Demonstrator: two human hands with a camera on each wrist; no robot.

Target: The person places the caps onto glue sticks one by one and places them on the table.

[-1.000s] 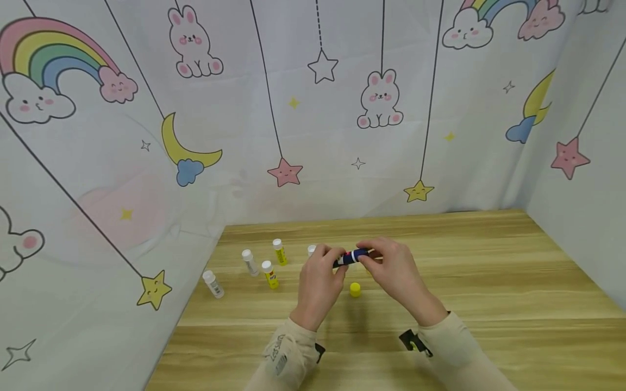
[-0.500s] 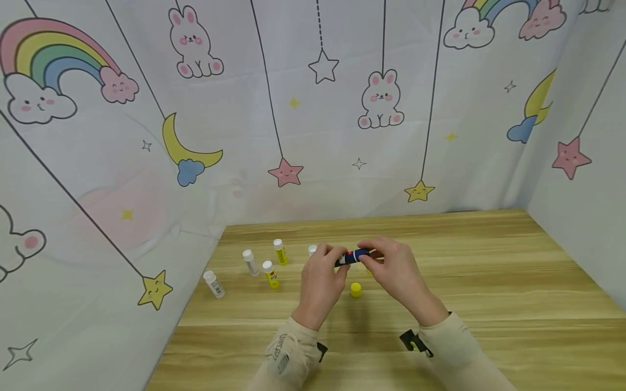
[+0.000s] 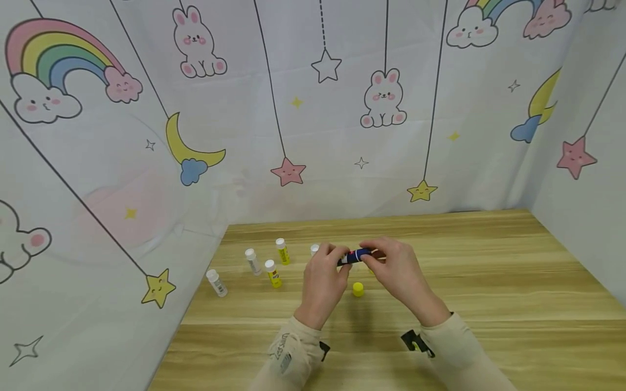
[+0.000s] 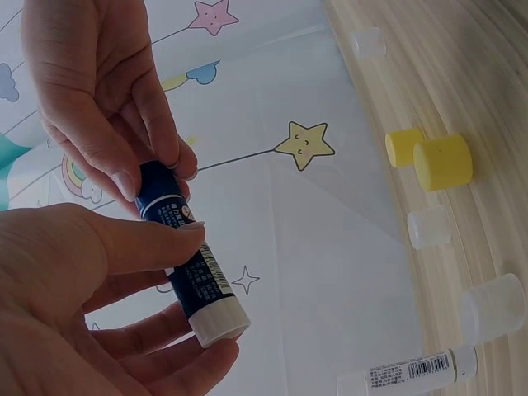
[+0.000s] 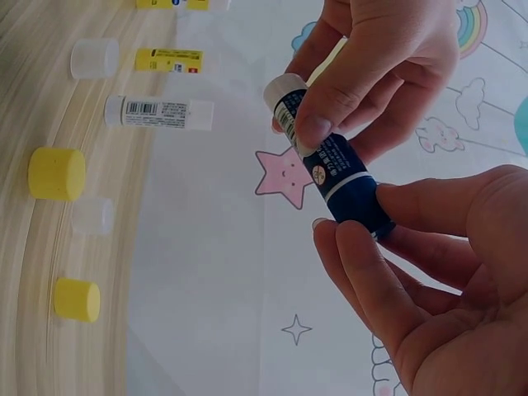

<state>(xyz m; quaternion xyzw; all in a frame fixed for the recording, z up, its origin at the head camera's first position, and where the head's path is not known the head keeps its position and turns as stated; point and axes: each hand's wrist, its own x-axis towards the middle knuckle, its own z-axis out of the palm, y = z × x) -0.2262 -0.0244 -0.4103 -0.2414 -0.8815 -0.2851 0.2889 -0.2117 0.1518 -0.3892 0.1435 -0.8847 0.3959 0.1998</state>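
Both hands hold one dark blue glue stick point(image 3: 355, 256) above the table, lying nearly level in the head view. My left hand point(image 3: 324, 282) grips the labelled body near its white end, thumb across the label in the left wrist view. The fingertips of my right hand point(image 3: 398, 274) pinch the dark blue cap end point(image 5: 360, 204). A white ring shows between body and cap. On the table below the hands sits a yellow cap point(image 3: 358, 289). Part of another yellow cap point(image 4: 404, 147) is hidden behind my right hand in the head view.
To the left stand several glue sticks: white ones point(image 3: 217, 283) point(image 3: 253, 262) and yellow ones point(image 3: 273, 273) point(image 3: 282, 251). Another white-topped one point(image 3: 314, 249) is partly behind my left hand. Translucent caps point(image 4: 429, 227) lie on the wooden table point(image 3: 489, 282). A printed curtain point(image 3: 332, 190) hangs behind.
The head view has shifted slightly, so everything appears a little further right. Both hands keep the same hold on the blue glue stick, with no clear movement of cap against body.
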